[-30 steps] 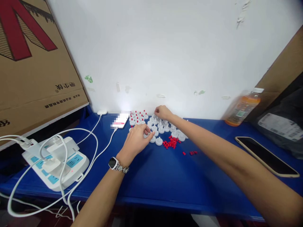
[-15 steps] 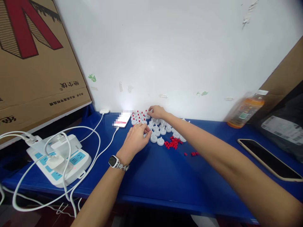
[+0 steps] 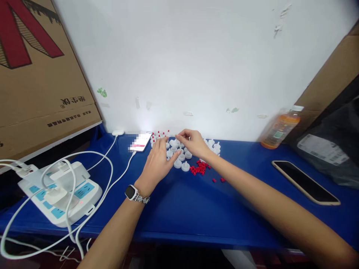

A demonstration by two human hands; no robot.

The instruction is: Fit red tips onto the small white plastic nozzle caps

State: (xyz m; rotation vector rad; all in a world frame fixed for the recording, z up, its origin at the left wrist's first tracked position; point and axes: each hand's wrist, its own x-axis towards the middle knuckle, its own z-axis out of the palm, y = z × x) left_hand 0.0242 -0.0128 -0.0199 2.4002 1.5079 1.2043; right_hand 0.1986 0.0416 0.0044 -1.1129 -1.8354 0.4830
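Several white plastic caps with narrow spouts stand grouped near the wall. Beside them on the right lies a loose pile of small red tips. At the group's back left, white caps topped with red tips stand close together, partly hidden by my left hand. That hand hovers over the left side of the group, fingers stretched out and thumb apart, with nothing visible in it. My right hand is above the back of the group, thumb and forefinger pinched; what is between them is too small to make out.
A lit phone on a cable lies left of the caps. Farther left are a white power strip with looping cables and a cardboard box. On the right are a dark phone, an orange drink bottle and a dark package.
My right hand has come back from the red-tipped caps, slightly right relative to them. My left hand's fingers have straightened and its thumb has spread. The whole view has shifted slightly.
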